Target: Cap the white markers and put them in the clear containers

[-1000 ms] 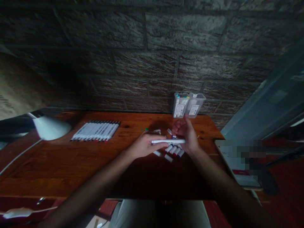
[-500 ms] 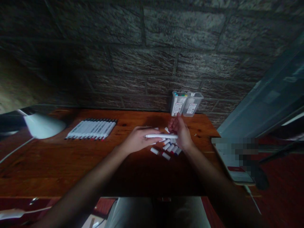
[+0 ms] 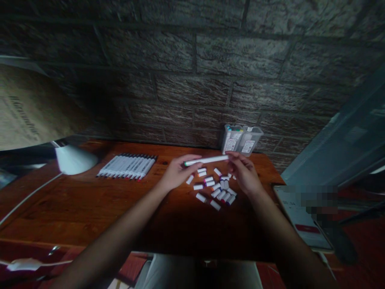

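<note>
A white marker with a green band at its left end is held level above the table. My left hand is closed on its green-banded end, fingers behind and thumb in front. At the other end, the fingers of my right hand are closed round the marker. Below and between the hands lie several loose white marker caps with coloured ends, orange, purple, red and blue among them. Off to the left, a row of white markers lies side by side.
Two clear plastic cases stand by the brick wall at the back; the left one holds some markers. A lamp with a white base is at the left of the wooden table. A tablet-like device lies at the right edge.
My right hand has turned from fingers raised beside the marker to gripping its right end. The marker has been lifted, baring more caps. The view has shifted slightly.
</note>
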A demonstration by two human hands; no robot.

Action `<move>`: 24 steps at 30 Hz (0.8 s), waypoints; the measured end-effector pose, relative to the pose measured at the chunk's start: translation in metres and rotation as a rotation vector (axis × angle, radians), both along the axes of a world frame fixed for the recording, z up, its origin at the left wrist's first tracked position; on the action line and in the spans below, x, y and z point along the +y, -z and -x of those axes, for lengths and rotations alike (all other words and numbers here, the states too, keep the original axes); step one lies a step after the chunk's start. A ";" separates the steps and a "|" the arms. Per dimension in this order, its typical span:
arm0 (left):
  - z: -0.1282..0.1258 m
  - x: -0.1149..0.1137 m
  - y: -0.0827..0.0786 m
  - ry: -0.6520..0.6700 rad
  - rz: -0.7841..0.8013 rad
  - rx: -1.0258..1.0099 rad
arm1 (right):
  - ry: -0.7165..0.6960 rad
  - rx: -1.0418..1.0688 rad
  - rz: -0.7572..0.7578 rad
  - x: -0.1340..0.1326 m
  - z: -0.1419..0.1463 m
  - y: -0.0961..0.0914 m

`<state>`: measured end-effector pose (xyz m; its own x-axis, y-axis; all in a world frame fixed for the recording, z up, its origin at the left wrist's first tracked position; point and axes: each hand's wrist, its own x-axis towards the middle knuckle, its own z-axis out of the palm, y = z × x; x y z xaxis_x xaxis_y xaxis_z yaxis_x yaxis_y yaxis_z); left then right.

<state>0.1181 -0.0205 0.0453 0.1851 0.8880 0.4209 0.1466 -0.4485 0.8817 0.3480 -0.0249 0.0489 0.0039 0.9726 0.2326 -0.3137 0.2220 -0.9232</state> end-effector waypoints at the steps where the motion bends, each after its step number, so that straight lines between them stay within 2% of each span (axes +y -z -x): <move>1: 0.001 0.001 -0.001 -0.001 0.052 -0.052 | -0.001 0.015 -0.006 0.000 -0.001 -0.001; 5: 0.005 0.006 -0.002 0.015 0.155 -0.245 | -0.030 0.030 -0.001 -0.003 -0.002 -0.004; 9: 0.006 0.008 -0.003 -0.011 0.144 -0.358 | -0.079 -0.019 0.038 -0.004 0.000 0.003; 13: 0.006 0.008 -0.006 0.017 0.133 -0.440 | -0.103 -0.061 0.017 -0.001 0.002 0.012; 19: 0.007 0.004 -0.009 0.072 0.116 -0.383 | -0.015 0.019 0.021 -0.001 0.003 0.005; 24: 0.005 0.004 -0.007 0.016 0.083 -0.300 | 0.011 0.150 0.051 -0.003 0.005 -0.005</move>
<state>0.1128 -0.0167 0.0523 0.0777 0.9196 0.3851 -0.1323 -0.3734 0.9182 0.3429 -0.0281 0.0534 0.0451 0.9828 0.1789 -0.4464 0.1800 -0.8765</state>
